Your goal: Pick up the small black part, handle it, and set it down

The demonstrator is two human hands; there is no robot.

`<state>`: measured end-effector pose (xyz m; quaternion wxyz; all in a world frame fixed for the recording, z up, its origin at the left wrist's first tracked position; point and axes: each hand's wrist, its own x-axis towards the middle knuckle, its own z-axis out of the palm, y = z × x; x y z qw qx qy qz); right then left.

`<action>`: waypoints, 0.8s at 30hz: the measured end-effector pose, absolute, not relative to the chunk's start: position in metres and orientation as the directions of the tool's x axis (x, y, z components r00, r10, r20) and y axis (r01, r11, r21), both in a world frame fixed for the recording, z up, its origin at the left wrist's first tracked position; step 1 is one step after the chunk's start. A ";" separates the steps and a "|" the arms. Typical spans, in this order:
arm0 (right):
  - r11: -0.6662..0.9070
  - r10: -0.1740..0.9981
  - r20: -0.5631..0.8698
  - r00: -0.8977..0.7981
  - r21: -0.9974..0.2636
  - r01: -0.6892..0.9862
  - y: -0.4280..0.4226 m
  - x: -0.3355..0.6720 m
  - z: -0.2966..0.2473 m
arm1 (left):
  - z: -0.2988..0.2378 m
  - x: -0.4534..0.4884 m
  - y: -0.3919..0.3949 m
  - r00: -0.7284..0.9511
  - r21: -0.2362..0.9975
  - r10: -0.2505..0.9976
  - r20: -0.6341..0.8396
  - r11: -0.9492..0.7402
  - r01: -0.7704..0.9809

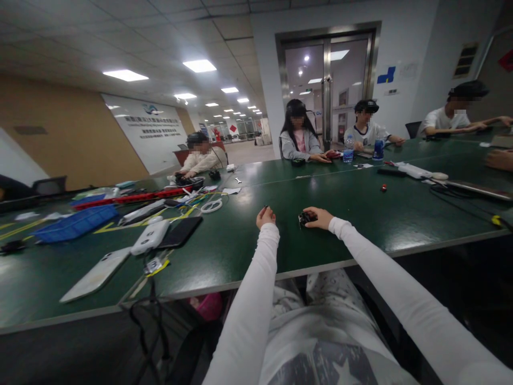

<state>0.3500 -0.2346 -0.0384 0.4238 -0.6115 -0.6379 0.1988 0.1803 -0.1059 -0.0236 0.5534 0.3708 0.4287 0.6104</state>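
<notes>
Both my arms in white sleeves reach out over a dark green table (360, 224). My left hand (265, 216) is closed in a loose fist on the table top, with a tiny dark item at its fingertips that I cannot make out. My right hand (318, 217) is closed on a small black object (305, 218) that rests on the table. The two hands lie about a hand's width apart.
To the left lie a phone (98, 274), a white device (150, 236), a black tablet (180, 231), a blue basket (74, 223), a roll of tape (211, 206) and cables. Several other people sit at the far side. A small red item (383, 187) lies further out.
</notes>
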 end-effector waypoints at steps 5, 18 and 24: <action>0.183 0.945 0.306 0.111 -0.781 0.597 -0.234 0.349 -0.039 | -0.018 0.184 -0.115 0.002 0.963 0.999 0.042 -0.040 -0.265; 0.092 0.877 0.331 0.347 -0.826 0.556 -0.223 0.351 -0.042 | -0.009 0.188 -0.158 0.663 0.584 0.637 0.393 -0.730 0.356; 0.090 0.886 0.322 0.334 -0.825 0.558 -0.227 0.351 -0.041 | 0.000 0.122 -0.106 0.431 0.547 0.785 0.444 -0.619 0.563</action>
